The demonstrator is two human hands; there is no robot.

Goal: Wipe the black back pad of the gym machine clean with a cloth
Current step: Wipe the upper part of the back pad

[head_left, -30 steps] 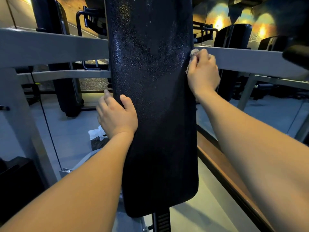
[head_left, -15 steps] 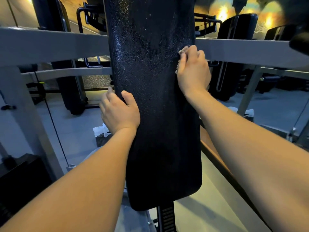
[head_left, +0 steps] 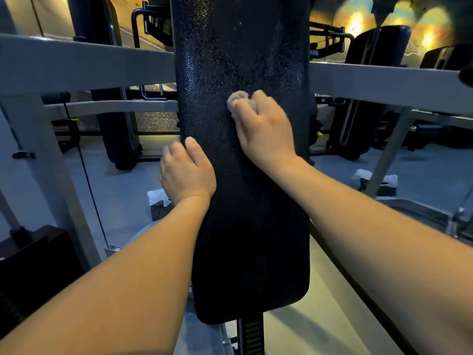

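Right fingers (head_left: 245,108) bunching cloth (head_left: 236,96) against black pad (head_left: 245,226), gym floor (head_left: 122,190)

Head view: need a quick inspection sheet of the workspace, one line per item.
Surface: black back pad, upright, pebbled; pale specks on the upper part, lower part looks plain dark.
Job's things: cloth, small, bunched, pressed against the pad near mid-height.
Clutter: white crumpled things on the floor, one left, one right.
Hands: right hand closed on the cloth; left hand in a grip on the pad's left edge, thumb on the front.
Cables: thin dark cable running down at left.
Surroundings: grey frame bars, other dark machines, warm wall lights.
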